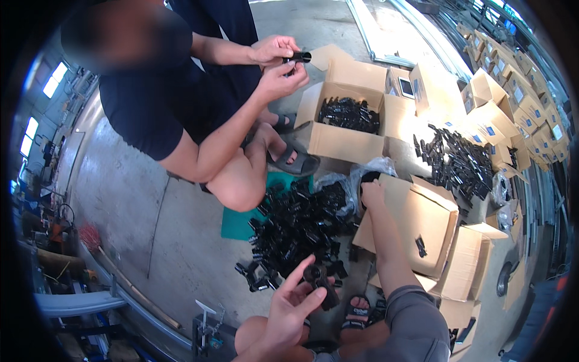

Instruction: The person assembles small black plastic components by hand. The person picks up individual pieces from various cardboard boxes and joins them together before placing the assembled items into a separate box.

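Note:
My left hand (294,306) is closed around a black fitting (321,283) with a round hollow end, held low above the near edge of a heap of black fittings (295,232). The heap lies partly on a green sheet (235,224). Stretched out ahead, my right hand (373,193) is at a dark opening beside a clear plastic bag (344,190) and the left edge of a closed cardboard box (422,220). Its fingers are mostly hidden there. One loose black piece (420,246) rests on that box.
Across the heap, a crouching co-worker holds a black tubular part (298,57) in both hands. An open carton (347,148) contains black parts. Another black pile (458,160) lies at right, near stacked cartons (525,84). A long pole (136,286) lies at left.

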A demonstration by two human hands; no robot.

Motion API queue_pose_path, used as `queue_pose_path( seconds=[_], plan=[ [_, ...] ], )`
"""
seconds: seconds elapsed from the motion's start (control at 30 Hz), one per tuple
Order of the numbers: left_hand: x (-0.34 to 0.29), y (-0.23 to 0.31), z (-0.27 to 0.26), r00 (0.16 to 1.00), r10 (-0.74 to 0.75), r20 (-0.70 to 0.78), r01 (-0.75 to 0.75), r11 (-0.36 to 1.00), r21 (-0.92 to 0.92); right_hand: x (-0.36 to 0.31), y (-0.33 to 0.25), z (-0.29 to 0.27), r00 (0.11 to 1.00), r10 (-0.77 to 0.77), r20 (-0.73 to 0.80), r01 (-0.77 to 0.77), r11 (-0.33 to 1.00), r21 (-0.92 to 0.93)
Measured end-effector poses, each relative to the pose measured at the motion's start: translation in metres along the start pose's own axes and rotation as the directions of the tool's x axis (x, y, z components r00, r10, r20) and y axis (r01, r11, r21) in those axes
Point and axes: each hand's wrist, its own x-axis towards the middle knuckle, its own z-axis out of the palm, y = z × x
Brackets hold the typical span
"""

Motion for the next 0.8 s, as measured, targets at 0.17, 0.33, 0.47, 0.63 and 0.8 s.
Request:
queue_pose_path(
  seconds=[0.17, 0.33, 0.47, 0.63, 0.8],
  plan=[
    [0.000, 0.012, 0.014, 0.997, -0.050, -0.066, 0.054, 0.997, 0.058, 0.001, 0.003, 0.008, 1.000, 0.015, 0.013, -0.015, 1.000, 0.025],
    [0.004, 0.007, 0.012, 0.995, -0.080, -0.067, 0.080, 0.997, 0.005, -0.005, -0.004, -0.006, 0.992, -0.103, -0.069, 0.100, 0.994, -0.036],
    [0.002, 0.002, 0.014, 0.999, -0.033, -0.034, 0.033, 0.999, -0.003, -0.007, 0.006, -0.003, 0.991, -0.107, -0.082, 0.103, 0.993, -0.054],
    [-0.001, 0.008, 0.018, 0.998, -0.036, -0.048, 0.036, 0.999, -0.003, -0.010, 0.016, -0.018, 0.970, 0.152, -0.190, -0.050, 0.888, 0.456],
    [0.000, 0.002, 0.020, 0.999, 0.008, 0.044, -0.005, 0.998, -0.061, -0.028, 0.027, -0.069, 0.896, 0.402, -0.189, 0.096, 0.241, 0.966]
  ],
)
